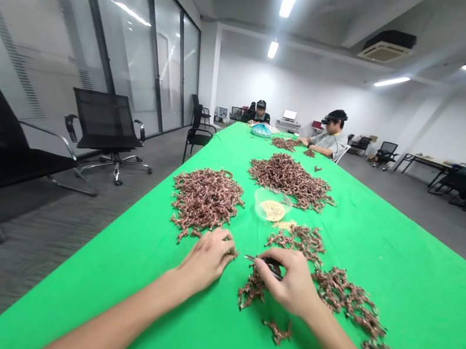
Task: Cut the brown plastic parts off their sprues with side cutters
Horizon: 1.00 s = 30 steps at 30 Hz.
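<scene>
My left hand (211,252) is closed in a pinch, its fingertips on a small brown figure (236,254) that is mostly hidden. Facing it across a narrow gap, my right hand (290,276) grips slim metal tweezers (249,257), the tip pointing at the left fingertips. Under and beside the right hand lie brown animal-like figures (251,291), and a loose one (278,331) is nearer to me. Just beyond my left hand rises a large heap of the same brown figures (207,200).
A clear bowl (258,207) holds small beige pieces (272,210), some spilled beside it. Another brown heap (290,178) lies behind it; scattered figures (348,298) stretch right. Two people sit at the far end of the green-covered table (399,250). Chairs (105,120) stand left.
</scene>
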### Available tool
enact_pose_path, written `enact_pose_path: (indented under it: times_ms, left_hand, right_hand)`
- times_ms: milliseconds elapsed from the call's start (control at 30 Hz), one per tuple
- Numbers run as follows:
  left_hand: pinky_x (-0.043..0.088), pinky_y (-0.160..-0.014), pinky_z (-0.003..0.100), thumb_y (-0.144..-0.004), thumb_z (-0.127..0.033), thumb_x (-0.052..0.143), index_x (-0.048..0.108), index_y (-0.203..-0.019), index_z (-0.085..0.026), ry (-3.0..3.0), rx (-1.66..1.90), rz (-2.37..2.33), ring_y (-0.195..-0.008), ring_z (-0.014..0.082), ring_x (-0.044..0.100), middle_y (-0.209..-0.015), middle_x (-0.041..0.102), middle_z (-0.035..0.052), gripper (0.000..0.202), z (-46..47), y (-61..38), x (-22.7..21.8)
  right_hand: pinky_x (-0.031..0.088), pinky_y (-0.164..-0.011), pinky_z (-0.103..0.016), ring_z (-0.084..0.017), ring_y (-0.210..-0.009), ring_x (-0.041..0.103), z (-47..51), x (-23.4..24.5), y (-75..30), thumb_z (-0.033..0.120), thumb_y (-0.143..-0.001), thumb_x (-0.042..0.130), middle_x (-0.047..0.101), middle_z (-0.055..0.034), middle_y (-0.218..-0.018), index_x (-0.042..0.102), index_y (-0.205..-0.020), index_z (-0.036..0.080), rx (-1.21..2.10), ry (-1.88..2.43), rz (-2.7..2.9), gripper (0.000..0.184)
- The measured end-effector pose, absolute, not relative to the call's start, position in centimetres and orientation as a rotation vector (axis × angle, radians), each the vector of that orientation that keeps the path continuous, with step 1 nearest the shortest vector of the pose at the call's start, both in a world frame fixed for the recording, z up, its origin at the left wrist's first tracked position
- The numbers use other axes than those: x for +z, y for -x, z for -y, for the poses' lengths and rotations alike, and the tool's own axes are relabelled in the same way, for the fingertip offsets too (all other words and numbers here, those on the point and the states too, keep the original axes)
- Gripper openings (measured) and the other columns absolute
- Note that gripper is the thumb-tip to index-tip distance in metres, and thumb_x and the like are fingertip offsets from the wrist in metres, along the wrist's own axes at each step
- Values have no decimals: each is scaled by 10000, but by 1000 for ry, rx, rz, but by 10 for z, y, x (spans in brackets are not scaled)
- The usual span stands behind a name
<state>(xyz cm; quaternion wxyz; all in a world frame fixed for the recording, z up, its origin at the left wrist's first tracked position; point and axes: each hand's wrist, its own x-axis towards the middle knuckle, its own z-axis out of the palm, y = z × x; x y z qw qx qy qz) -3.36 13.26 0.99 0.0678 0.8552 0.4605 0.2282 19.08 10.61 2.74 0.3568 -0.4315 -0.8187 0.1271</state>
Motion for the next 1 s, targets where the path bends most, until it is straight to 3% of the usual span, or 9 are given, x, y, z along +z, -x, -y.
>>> enact_pose_path:
  times_ms: [367, 633, 867, 1000]
  left_hand:
    - [453, -850, 362, -976, -246, 460, 601, -974, -206, -2332, 921, -1323, -933, 232, 613, -975, 667, 70, 147, -135, 33, 17]
    - [546, -820, 369, -916, -395, 583, 563, -917, -178, -1646, 1158, -1080, -976, 232, 665, -980, 699, 86, 218, -144, 27, 12]
    - [545, -892, 402, -786, -408, 754, 665, -877, -133, -1434, 1191, -1065, -886, 231, 703, -899, 738, 92, 303, -146, 25, 7]
    - [511, -990, 395, -760, -381, 794, 739, -885, -108, -1190, 1137, -978, -922, 222, 708, -925, 758, 113, 305, -144, 24, 12]
  right_hand:
    - [374, -637, -269, -161, -617, 589, -106, 31, -191, 344, -941, 560, 662, -27, -691, 697, -828, 199, 277, 1095, 2182, 230]
    - [373, -642, -269, -159, -626, 597, -105, 31, -193, 353, -948, 552, 655, -23, -687, 696, -832, 196, 277, 1084, 2190, 242]
    - [385, -650, -274, -166, -642, 613, -105, 33, -194, 352, -946, 548, 663, -29, -696, 697, -835, 197, 259, 1083, 2201, 242]
    - [392, -646, -275, -169, -641, 619, -105, 33, -194, 355, -946, 544, 669, -33, -695, 699, -842, 197, 260, 1081, 2205, 245]
